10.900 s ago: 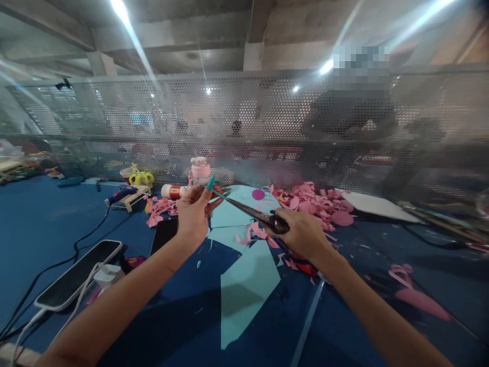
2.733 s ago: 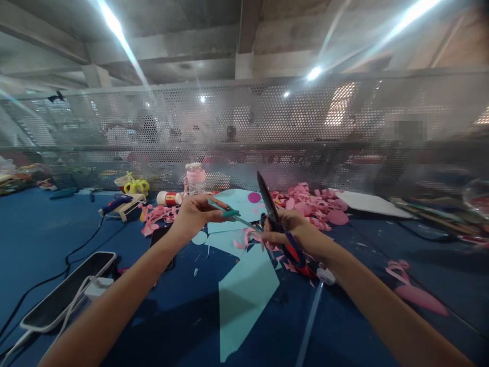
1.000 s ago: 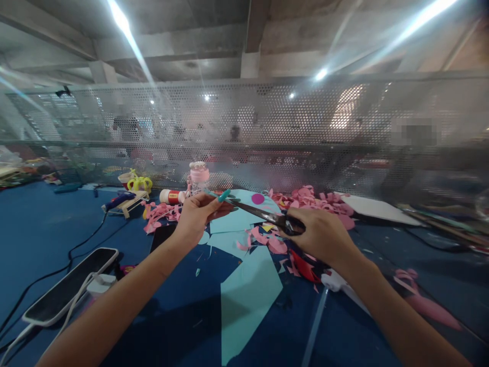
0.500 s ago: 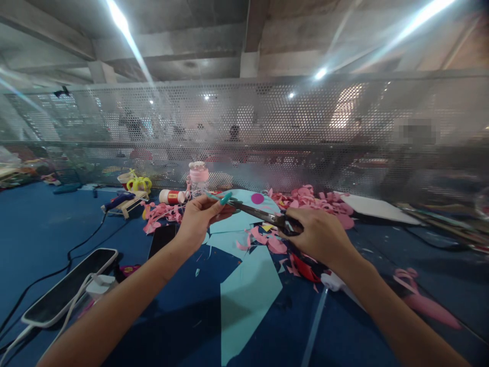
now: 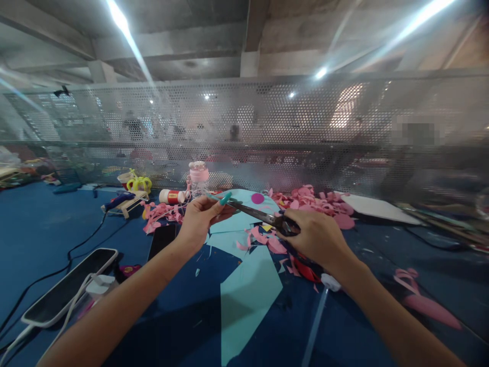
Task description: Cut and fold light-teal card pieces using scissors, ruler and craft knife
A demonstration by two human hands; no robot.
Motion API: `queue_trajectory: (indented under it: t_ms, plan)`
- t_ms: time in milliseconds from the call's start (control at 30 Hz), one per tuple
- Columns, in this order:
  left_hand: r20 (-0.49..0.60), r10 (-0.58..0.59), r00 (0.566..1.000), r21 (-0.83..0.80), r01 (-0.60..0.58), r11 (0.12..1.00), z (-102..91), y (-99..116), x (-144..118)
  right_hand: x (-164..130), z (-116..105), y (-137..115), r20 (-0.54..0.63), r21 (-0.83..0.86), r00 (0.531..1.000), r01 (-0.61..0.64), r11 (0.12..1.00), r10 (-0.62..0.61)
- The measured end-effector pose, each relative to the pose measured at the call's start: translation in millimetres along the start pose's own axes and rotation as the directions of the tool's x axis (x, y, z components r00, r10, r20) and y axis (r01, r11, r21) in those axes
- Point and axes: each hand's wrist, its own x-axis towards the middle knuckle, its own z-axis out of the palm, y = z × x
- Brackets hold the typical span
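Note:
My left hand (image 5: 199, 219) pinches a small curled strip of teal paper (image 5: 225, 198) between thumb and fingertips. My right hand (image 5: 319, 234) is wrapped round the dark handles of a pair of scissors (image 5: 257, 212). Their metal blades point left, with the tips at the teal strip; I cannot tell how far the blades are apart. Beneath the hands lie light-blue paper sheets, one with a magenta dot (image 5: 257, 199). Closer to me is a cut light-blue sheet (image 5: 250, 300) on the blue table (image 5: 171, 316).
Pink paper scraps (image 5: 305, 199) are heaped behind my right hand. A pink-lidded bottle (image 5: 198, 176), a white-and-red tub (image 5: 171, 197) and a glue gun (image 5: 119, 200) stand or lie at the back. To the left are a power bank (image 5: 72, 285) with cables and a dark phone (image 5: 162, 240).
My right hand and the scissors have shifted very slightly. The left hand keeps its pinch on the teal strip in the same place.

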Motion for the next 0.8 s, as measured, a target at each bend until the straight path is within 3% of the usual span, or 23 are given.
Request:
queue_trajectory:
  t_ms: [167,800]
  plan:
    - [-0.002,-0.002,1.0,0.003,0.002,1.0,1.6,-0.7,-1.5,-0.3,0.3,-0.9,-0.032,-0.014,0.999,0.025,1.0,-0.025]
    - [0.005,-0.02,1.0,-0.03,0.02,0.999,1.8,-4.4,-2.2,-2.0,-6.2,-6.8,0.021,-0.033,1.0,0.017,0.999,-0.016]
